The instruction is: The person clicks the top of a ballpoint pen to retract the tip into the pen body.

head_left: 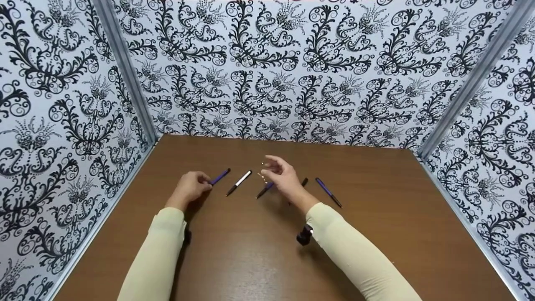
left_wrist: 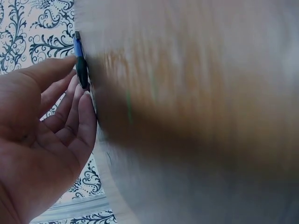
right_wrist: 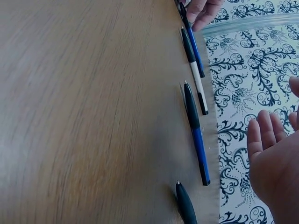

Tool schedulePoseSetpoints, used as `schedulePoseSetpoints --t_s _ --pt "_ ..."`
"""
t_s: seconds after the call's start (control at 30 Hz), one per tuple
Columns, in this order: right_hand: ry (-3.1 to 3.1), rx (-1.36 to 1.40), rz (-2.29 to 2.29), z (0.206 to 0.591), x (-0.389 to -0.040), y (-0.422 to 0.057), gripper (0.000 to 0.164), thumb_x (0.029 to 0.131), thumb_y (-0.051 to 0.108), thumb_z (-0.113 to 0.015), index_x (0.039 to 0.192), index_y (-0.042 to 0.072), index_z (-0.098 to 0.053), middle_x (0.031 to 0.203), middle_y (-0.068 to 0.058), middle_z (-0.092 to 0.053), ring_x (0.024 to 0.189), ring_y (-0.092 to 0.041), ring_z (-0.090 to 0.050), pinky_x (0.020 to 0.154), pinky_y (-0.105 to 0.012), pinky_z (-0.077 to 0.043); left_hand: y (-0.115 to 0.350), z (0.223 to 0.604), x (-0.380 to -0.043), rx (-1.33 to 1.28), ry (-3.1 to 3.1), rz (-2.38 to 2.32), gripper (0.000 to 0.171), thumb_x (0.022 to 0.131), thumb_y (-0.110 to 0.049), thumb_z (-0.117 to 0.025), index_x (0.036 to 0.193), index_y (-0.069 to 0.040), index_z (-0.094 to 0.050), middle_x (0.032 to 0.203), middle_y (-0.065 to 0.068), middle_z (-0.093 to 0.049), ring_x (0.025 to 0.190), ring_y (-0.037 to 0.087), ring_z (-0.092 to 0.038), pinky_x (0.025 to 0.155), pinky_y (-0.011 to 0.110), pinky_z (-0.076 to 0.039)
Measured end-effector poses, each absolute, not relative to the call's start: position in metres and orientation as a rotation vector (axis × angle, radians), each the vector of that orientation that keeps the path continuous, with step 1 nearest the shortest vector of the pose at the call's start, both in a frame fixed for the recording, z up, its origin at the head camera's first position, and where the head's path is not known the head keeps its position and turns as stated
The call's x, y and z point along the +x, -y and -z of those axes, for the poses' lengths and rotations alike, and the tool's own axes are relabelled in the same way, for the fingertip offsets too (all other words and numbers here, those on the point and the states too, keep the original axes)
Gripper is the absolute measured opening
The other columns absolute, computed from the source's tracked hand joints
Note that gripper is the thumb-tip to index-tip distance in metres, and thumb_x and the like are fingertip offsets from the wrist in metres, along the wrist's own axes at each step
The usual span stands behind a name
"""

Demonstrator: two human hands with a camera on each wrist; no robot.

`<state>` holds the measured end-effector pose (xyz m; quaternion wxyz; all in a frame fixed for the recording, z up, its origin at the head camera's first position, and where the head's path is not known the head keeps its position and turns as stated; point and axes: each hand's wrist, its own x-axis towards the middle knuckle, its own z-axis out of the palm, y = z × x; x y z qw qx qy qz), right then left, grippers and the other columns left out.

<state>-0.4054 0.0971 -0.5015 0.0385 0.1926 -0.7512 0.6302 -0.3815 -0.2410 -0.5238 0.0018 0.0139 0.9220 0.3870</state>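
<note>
Left hand (head_left: 193, 187) pinches near end of leftmost blue pen (head_left: 220, 177), which lies just to its right, long axis running forward-right; right hand (head_left: 282, 173), farther off, is loosely cupped, holding nothing.

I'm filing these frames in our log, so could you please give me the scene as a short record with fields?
Surface: brown table, patterned walls behind and at both sides
Pens: five, spaced in a row
Order, left to right: leftmost blue pen, white pen, middle blue pen, partly hidden pen, rightmost blue pen
Left grip: left hand at the near end of the leftmost blue pen; pinch or mere touch unclear
Right grip: right hand raised above the table, holding nothing
Unclear: barrel colour of the partly hidden pen
</note>
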Motion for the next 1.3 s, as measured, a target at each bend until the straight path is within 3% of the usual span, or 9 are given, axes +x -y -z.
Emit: schedulePoseSetpoints --t_s 0.1,0.33,0.5,0.7,1.13,1.3 --pt "2.294 0.596 -1.961 0.502 -0.406 -0.098 0.046 0.101 0.005 -0.081 0.145 0.001 -0.067 0.130 -0.030 -0.069 0.108 -0.022 -0.068 0.093 -0.026 -0.054 0.241 0.522 -0.381 0.045 -2.887 -1.222 0.024 0.107 -0.012 -0.073 0.128 -0.002 -0.077 0.116 0.014 -0.073 0.102 0.031 -0.065 0.093 0.048 -0.057" --pt "2.299 0.619 -1.961 0.502 -0.411 -0.104 0.043 0.101 0.006 -0.080 0.142 0.002 -0.069 0.122 -0.021 -0.074 0.108 -0.025 -0.069 0.093 -0.026 -0.056 0.239 0.516 -0.381 0.080 -2.901 -1.258 0.025 0.108 -0.013 -0.072 0.130 -0.002 -0.075 0.118 0.016 -0.074 0.109 0.034 -0.067 0.101 0.053 -0.055" --pt "2.416 0.688 -1.804 0.500 -0.413 -0.109 0.044 0.102 0.007 -0.079 0.143 0.001 -0.067 0.124 -0.024 -0.072 0.111 -0.029 -0.070 0.099 -0.036 -0.056 0.233 0.514 -0.381 0.158 -2.923 -1.277 0.025 0.107 -0.012 -0.072 0.128 0.000 -0.075 0.117 0.017 -0.075 0.111 0.035 -0.069 0.103 0.055 -0.054" --pt "2.460 0.687 -1.725 0.494 -0.415 -0.112 0.045 0.101 0.007 -0.080 0.143 0.001 -0.067 0.124 -0.017 -0.074 0.115 -0.033 -0.071 0.105 -0.047 -0.055 0.226 0.512 -0.382 0.229 -2.936 -1.319 0.022 0.105 -0.009 -0.073 0.124 0.001 -0.076 0.112 0.015 -0.077 0.108 0.034 -0.071 0.103 0.054 -0.055" --pt "2.414 0.649 -1.806 0.501 -0.422 -0.106 0.044 0.100 0.005 -0.080 0.143 0.000 -0.067 0.127 -0.026 -0.071 0.112 -0.033 -0.070 0.099 -0.037 -0.057 0.209 0.510 -0.384 0.304 -2.900 -1.352 0.024 0.105 -0.011 -0.073 0.126 0.002 -0.076 0.112 0.013 -0.074 0.107 0.032 -0.068 0.100 0.051 -0.055" --pt "2.420 0.616 -1.830 0.505 -0.426 -0.101 0.046 0.097 0.002 -0.082 0.142 0.001 -0.068 0.125 -0.017 -0.074 0.111 -0.031 -0.072 0.095 -0.035 -0.059 0.203 0.509 -0.385 0.328 -2.911 -1.357 0.023 0.103 -0.009 -0.074 0.123 0.003 -0.076 0.110 0.013 -0.075 0.106 0.032 -0.069 0.100 0.051 -0.056"
